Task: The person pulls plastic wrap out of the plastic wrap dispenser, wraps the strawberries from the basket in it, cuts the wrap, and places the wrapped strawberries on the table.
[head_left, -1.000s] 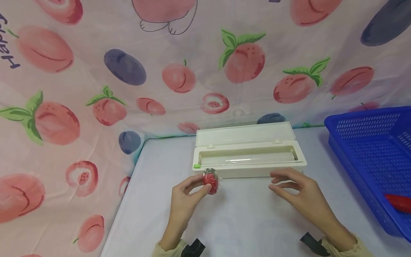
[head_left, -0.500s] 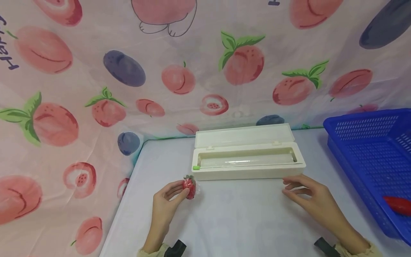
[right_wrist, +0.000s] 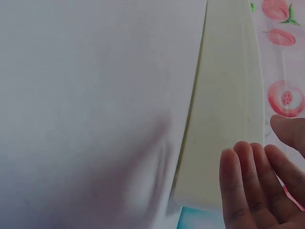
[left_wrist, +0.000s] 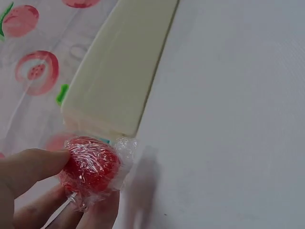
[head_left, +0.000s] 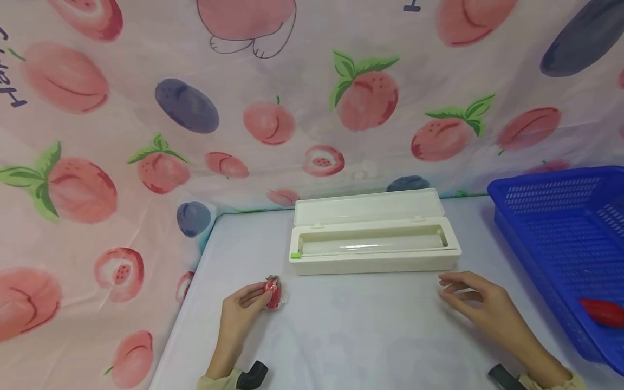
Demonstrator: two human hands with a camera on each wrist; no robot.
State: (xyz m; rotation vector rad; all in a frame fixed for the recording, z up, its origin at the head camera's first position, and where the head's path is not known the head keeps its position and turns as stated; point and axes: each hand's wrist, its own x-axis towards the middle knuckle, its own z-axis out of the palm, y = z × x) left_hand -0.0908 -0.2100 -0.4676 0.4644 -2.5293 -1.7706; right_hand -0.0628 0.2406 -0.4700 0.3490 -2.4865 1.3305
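Observation:
My left hand pinches a red strawberry with a green leafy top between thumb and fingers. In the left wrist view the strawberry is wrapped in clear plastic film, with a loose flap of film sticking out on one side. My right hand hovers over the table, its fingers loosely bent and holding nothing. Between and beyond the hands stands a long cream cling film dispenser. Its lid is tipped back, and a film roll lies inside. A small green slider sits at its left end.
On the right is a blue plastic basket holding a red pepper-like item. A white cloth covers the table. Behind and to the left hangs a pink fruit-print curtain.
The left hand has moved left and toward me with the wrapped strawberry. My right hand has shifted to the right and slightly nearer, away from the dispenser's front.

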